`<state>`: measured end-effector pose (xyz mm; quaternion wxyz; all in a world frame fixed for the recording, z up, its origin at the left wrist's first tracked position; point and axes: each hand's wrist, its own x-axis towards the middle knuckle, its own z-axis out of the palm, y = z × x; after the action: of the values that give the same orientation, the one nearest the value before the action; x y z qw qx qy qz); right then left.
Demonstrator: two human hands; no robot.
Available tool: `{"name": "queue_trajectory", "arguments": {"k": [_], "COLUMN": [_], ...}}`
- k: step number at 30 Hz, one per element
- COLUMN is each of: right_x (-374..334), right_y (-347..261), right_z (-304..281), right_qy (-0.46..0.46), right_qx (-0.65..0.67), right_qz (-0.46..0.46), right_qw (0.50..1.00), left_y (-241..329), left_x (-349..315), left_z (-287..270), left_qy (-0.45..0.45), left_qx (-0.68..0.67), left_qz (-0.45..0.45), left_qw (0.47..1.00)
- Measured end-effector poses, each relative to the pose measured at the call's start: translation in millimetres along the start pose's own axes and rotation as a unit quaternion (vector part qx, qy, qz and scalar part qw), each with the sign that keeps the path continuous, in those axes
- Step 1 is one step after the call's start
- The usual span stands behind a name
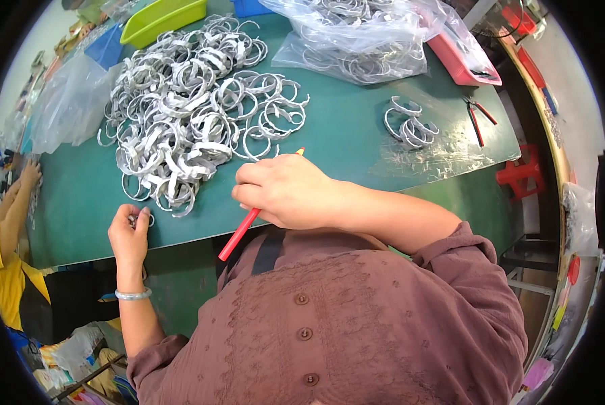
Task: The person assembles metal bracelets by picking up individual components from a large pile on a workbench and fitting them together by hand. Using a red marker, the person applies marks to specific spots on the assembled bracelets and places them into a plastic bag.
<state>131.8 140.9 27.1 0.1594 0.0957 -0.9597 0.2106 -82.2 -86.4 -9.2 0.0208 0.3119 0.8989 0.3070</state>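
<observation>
My right hand (285, 192) is closed around a red pencil (238, 236). Its blunt end points down toward my body, and the pale tip pokes out past my knuckles. At the table's front edge, my left hand (128, 233) pinches a small grey ring (150, 220), mostly hidden by the fingers. Just beyond both hands spreads a large heap of silver-grey open rings (174, 111), tangled together. A few similar rings (410, 128) lie apart at the right on a clear sheet.
Red-handled pliers (478, 120) lie near the right edge of the green table (343, 125). Clear bags of rings (356, 57) and a pink tray (461, 61) stand at the back right. A lime-green tray (161, 23) is behind the heap. Another person in yellow (5, 263) works at the left.
</observation>
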Motion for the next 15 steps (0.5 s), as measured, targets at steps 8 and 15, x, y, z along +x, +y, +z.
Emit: {"name": "queue_trajectory", "arguments": {"k": [8,15], "right_x": [-9.5,-18.9], "right_y": [19.1,54.0], "right_z": [-7.9,-26.0], "right_qy": [0.045,0.057], "right_qx": [-0.036,-0.104], "right_qz": [0.047,0.161], "right_qw": [0.997,0.980], "left_y": [-14.6,-41.0], "left_x": [14.7,27.3], "left_z": [-2.1,-6.7], "left_qy": [0.101,0.137], "left_qx": [0.117,0.195], "left_qz": [0.146,0.141], "left_qw": [0.977,0.961]}}
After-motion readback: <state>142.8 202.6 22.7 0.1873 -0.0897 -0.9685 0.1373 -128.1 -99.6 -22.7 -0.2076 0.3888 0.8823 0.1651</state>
